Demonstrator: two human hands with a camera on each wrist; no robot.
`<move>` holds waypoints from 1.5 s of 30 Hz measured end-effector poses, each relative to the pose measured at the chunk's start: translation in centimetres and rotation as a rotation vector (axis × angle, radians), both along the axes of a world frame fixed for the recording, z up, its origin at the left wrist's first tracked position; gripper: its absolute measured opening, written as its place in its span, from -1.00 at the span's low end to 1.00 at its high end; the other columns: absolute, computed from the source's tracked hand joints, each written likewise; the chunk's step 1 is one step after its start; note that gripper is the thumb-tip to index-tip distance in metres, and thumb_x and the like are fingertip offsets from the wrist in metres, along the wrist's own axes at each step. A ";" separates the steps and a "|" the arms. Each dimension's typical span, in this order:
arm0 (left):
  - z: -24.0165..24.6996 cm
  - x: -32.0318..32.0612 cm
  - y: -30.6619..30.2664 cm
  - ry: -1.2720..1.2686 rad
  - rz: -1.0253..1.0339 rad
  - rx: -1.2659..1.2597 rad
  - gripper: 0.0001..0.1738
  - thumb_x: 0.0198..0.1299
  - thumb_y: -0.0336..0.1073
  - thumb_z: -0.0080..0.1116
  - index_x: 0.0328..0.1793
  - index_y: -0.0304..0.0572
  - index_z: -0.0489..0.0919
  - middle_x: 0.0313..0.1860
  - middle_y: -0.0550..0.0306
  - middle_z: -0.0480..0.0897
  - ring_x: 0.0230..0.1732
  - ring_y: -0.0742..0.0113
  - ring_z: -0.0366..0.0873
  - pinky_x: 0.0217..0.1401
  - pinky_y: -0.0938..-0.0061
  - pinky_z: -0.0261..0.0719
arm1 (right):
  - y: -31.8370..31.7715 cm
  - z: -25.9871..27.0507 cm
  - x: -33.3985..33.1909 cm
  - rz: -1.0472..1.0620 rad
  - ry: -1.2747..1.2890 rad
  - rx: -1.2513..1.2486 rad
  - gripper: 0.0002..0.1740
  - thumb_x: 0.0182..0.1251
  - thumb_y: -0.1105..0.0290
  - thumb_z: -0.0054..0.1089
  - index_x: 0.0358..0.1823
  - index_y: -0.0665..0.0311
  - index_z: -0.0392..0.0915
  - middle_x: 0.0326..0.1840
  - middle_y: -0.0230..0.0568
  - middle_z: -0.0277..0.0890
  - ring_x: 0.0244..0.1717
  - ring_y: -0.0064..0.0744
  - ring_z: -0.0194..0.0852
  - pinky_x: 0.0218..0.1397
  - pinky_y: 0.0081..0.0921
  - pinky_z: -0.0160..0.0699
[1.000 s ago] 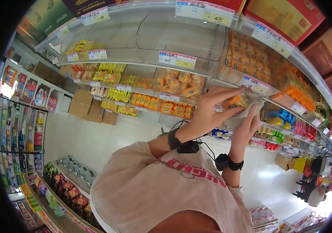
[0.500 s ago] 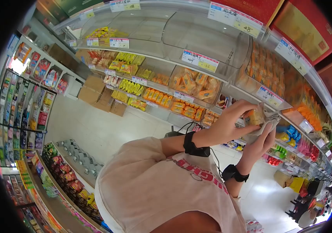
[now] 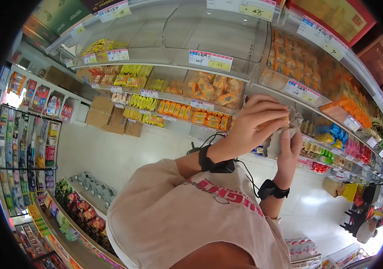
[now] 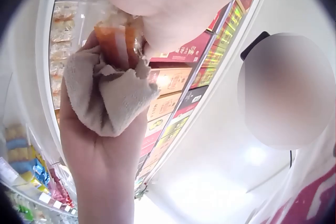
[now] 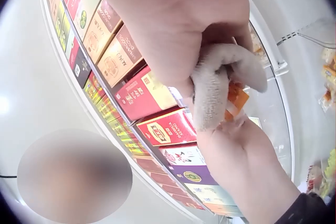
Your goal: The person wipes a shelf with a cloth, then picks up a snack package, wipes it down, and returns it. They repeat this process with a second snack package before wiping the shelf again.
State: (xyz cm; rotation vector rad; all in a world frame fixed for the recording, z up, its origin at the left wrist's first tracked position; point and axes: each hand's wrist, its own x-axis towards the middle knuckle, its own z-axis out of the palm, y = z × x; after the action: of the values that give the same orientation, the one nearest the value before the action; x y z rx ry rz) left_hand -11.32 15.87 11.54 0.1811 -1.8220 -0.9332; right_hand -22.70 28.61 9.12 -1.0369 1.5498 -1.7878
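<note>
My left hand (image 3: 258,125) pinches a small snack packet (image 4: 118,43), clear wrapped with an orange and white label. In the head view the fingers mostly cover the packet. My right hand (image 3: 288,150) grips a crumpled grey cloth (image 3: 274,143), bunched against the packet in both wrist views. Part of the cloth hangs down between the hands. Both hands meet in front of the shelf, just below a bin of orange-wrapped snacks (image 3: 292,62).
Clear bins of wrapped snacks (image 3: 211,89) line the shelves, with price tags (image 3: 209,59) along their edges. Boxed goods (image 3: 330,18) stand on top. Cardboard boxes (image 3: 104,114) sit on the floor at the left. Another person (image 3: 366,231) is at the far right.
The packet, plainly seen between the fingers before, is now mostly hidden behind my left fingers. The cloth hangs lower between the hands. The head view swung right, then back left.
</note>
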 end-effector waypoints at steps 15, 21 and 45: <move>0.0 1.1 0.4 -0.187 -0.150 0.194 -0.42 0.11 -0.34 0.54 0.28 -0.26 0.64 -0.05 0.04 0.63 -0.10 0.22 0.62 0.03 0.38 0.59 | -0.8 0.2 -0.1 -0.417 -0.026 -0.071 -0.77 0.58 0.30 0.19 -0.08 0.36 0.63 -0.30 -0.50 0.57 -0.29 -0.78 0.36 -0.23 -0.69 0.37; -0.6 -0.5 1.7 -0.112 -0.177 0.297 -0.48 0.17 -0.43 0.46 0.30 -0.23 0.64 0.13 -0.02 0.64 0.10 0.21 0.62 0.18 0.39 0.58 | 1.6 -1.2 -1.0 -0.516 0.001 0.054 -0.65 0.61 0.19 0.15 0.07 0.38 0.58 -0.12 -0.43 0.60 -0.19 -0.71 0.40 -0.15 -0.66 0.40; -1.8 -1.1 1.2 -0.450 -0.374 0.428 -0.55 0.26 -0.52 0.35 0.26 -0.49 0.55 0.07 -0.02 0.63 -0.01 0.29 0.70 -0.06 0.46 0.80 | 0.6 -0.8 -1.4 -0.361 0.027 0.049 -0.77 0.52 0.31 0.25 -0.05 0.37 0.62 -0.26 -0.42 0.60 -0.23 -0.70 0.40 -0.17 -0.60 0.44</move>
State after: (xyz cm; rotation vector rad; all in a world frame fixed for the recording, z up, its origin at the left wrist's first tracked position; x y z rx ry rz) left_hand -12.43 17.06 9.70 0.3460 -2.0803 -1.6520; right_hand -24.14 29.25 8.28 -0.7975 1.8820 -1.9622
